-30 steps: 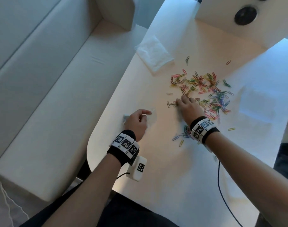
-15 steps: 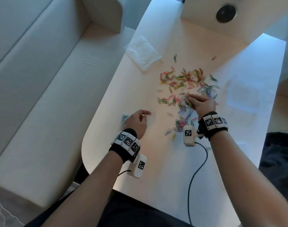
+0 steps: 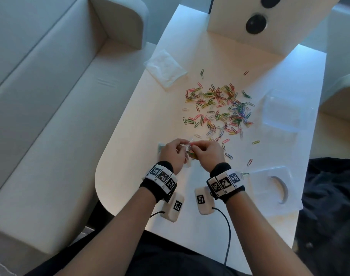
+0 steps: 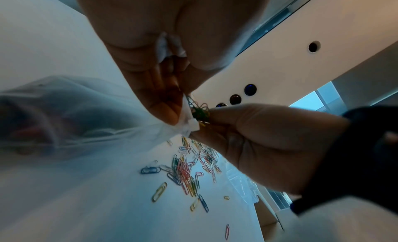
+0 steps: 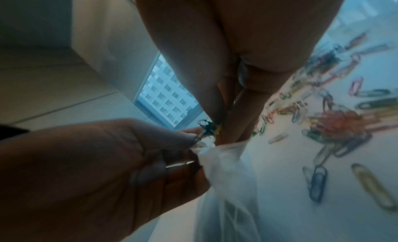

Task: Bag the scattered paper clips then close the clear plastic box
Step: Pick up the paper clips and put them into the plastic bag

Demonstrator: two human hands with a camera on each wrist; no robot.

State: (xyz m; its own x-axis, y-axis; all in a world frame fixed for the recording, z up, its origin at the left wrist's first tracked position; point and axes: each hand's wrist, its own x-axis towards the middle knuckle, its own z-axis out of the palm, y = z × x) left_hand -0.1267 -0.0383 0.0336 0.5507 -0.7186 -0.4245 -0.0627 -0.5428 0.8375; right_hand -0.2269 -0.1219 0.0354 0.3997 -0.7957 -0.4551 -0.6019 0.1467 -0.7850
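Observation:
Near the table's front edge my left hand [image 3: 181, 146] pinches the mouth of a small clear plastic bag [image 4: 64, 119]. My right hand [image 3: 195, 148] meets it there, pinching a small bunch of paper clips [image 4: 199, 110] at the bag's opening [image 5: 215, 147]. The bag [image 5: 228, 186] hangs below both hands and holds some clips. Several coloured paper clips [image 3: 218, 108] lie scattered on the white table [image 3: 130, 136] beyond the hands, also showing as scattered clips [image 5: 336, 126] in the right wrist view. The clear plastic box [image 3: 285, 110] stands open at the right.
A stack of clear bags [image 3: 165, 66] lies at the table's far left. A clear flat plastic piece [image 3: 269, 186] rests at the near right. A white panel with black round holes [image 3: 255, 23] rises at the back. A pale sofa [image 3: 50, 116] runs along the left.
My right hand left the clip pile and came back toward me with a pinch of clips, meeting the left hand at the bag. The left hand lifted the bag slightly.

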